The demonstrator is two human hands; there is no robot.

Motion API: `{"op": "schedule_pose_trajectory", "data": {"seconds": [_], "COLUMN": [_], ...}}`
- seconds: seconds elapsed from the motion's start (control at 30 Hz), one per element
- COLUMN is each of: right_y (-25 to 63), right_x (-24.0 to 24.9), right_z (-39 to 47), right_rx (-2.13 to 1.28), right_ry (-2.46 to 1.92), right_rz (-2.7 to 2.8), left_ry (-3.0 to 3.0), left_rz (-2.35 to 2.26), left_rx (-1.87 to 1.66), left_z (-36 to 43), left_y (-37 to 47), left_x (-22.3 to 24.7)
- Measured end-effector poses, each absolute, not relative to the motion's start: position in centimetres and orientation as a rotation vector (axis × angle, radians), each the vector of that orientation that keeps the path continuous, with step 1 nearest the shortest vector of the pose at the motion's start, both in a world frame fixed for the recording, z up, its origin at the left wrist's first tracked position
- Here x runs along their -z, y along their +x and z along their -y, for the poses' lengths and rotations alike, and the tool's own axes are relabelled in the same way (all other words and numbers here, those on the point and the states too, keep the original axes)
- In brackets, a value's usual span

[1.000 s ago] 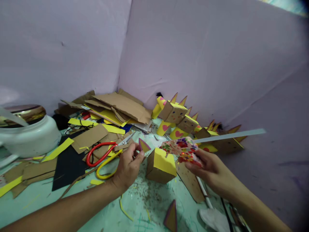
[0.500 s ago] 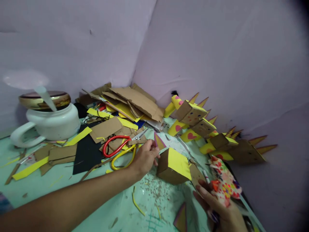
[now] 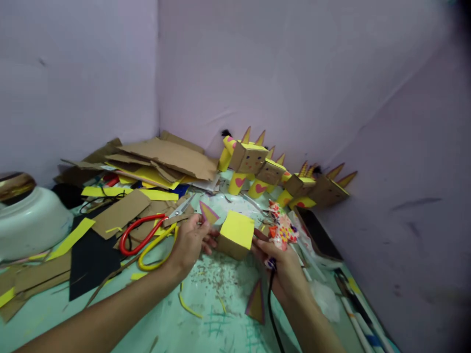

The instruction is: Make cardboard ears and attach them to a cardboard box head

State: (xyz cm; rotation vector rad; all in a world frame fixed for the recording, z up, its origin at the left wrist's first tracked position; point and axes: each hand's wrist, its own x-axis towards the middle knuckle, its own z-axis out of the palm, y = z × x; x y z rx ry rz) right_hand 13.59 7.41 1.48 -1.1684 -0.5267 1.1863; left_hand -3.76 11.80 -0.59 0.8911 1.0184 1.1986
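My left hand (image 3: 193, 240) pinches a cardboard triangle (image 3: 209, 213) with a purple edge, its tip pointing up. Right beside those fingers is a small cardboard box (image 3: 236, 234) with a yellow top. On the box's other side, my right hand (image 3: 275, 257) has its fingertips at the box's right edge; whether anything is between them is hidden. A dark cord hangs below that hand. Nearer to me a second purple-edged triangle (image 3: 256, 303) lies on the green table.
Red-handled scissors (image 3: 142, 233) and yellow-handled scissors (image 3: 156, 250) lie left among cardboard scraps. Stacked cardboard (image 3: 172, 154) stands behind. Decorated box figures (image 3: 250, 159) line the back right, near a flowered cloth (image 3: 282, 225). A white mug (image 3: 33, 223) is far left.
The view has swung right. My right hand has moved in to the box's right side. My left hand still holds the triangle, now beside the box.
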Motion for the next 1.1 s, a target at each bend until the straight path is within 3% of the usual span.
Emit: {"op": "schedule_pose_trajectory", "data": {"seconds": [0.87,1.1], "right_y": [15.5,15.4], "right_x": [-0.3,-0.6], "right_z": [-8.2,-11.0], "right_rx": [-1.039,-1.202], "right_ry": [-1.112,-1.025], "right_rz": [0.521,0.625], "left_ry": [0.825,0.807], "left_rz": [-1.073,-1.039], "left_rx": [-1.347,-1.251], "left_z": [-9.9,-8.1], "left_y": [-3.0,-2.1], "left_x": [-0.1,-0.4]}}
